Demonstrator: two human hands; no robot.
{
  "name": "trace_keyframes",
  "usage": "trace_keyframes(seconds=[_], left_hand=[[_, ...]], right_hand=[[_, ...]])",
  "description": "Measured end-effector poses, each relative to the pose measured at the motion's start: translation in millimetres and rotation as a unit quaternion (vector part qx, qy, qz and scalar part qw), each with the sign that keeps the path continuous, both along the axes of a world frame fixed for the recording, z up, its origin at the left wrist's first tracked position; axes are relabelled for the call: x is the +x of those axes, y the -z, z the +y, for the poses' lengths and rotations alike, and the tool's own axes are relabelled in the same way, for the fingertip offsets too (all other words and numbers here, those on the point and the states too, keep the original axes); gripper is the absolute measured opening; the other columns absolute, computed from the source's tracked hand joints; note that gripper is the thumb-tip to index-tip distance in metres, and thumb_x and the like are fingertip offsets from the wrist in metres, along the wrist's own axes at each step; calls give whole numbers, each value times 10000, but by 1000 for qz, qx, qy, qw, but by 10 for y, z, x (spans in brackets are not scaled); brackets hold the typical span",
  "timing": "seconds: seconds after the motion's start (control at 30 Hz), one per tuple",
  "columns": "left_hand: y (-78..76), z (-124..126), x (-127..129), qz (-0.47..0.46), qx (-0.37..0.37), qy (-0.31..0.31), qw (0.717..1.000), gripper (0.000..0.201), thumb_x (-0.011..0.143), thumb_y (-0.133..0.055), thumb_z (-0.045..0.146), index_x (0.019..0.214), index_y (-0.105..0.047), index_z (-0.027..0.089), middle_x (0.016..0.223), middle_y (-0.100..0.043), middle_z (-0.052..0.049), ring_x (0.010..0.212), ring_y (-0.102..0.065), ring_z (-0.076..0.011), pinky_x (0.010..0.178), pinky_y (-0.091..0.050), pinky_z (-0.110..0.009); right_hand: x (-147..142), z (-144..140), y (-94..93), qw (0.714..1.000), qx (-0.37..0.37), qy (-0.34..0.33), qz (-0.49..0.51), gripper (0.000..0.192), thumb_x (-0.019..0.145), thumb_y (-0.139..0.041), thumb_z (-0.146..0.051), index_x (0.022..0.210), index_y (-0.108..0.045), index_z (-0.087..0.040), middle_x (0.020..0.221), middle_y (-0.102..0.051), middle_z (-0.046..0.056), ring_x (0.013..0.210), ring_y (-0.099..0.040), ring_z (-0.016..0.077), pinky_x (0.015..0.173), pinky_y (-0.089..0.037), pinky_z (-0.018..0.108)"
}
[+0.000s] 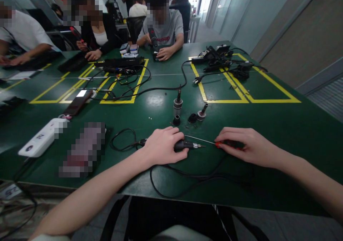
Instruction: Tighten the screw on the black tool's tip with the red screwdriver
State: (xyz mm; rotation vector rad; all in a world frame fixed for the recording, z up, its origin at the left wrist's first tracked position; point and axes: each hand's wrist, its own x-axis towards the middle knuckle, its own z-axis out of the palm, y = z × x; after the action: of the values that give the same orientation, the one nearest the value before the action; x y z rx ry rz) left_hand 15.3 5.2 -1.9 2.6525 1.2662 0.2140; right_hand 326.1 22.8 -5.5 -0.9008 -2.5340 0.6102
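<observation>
no writing shows on the tools themselves; the left hand [163, 144] lies palm down on the green tabletop [281, 126], fingers wrapped around a black corded tool [184, 145], while the right hand [248, 145] pinches a red-handled screwdriver [214, 142] whose thin shaft angles toward the tool's tip.

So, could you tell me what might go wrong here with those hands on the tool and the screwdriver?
The loose small parts stand close beyond the left hand and could be knocked away. The black cable loops near the table edge and might snag. The screwdriver under the right hand may slip off the corded tool.
</observation>
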Motion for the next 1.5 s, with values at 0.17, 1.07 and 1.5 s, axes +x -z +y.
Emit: trace_keyframes(seconds=[0.17,1.07,1.5], left_hand=[[10,26,25,-14,-13,16,1000,257,981,-712,470,970,-719,213,962,-727,-24,961,-714,-232,728,-543,-320],[58,29,-64,-50,-10,29,998,239,1011,-701,450,1075,-751,226,1003,-738,-38,965,-719,-227,797,-583,-319],[111,74,-127,-38,4,53,998,390,995,-762,569,1171,-769,221,1061,-753,-32,1022,-728,-226,799,-551,-300]], right_hand=[[-147,70,-73,999,44,-19,17,188,1058,-590,-250,1026,-774,-240,898,-788,65,763,-760,216,671,-579,331],[-624,105,98,995,72,-74,2,113,957,-777,-236,1064,-776,-197,891,-791,64,829,-713,243,767,-532,361],[-573,-51,55,998,69,-15,1,88,924,-762,-170,1004,-744,-198,912,-792,78,854,-708,264,762,-558,391]])
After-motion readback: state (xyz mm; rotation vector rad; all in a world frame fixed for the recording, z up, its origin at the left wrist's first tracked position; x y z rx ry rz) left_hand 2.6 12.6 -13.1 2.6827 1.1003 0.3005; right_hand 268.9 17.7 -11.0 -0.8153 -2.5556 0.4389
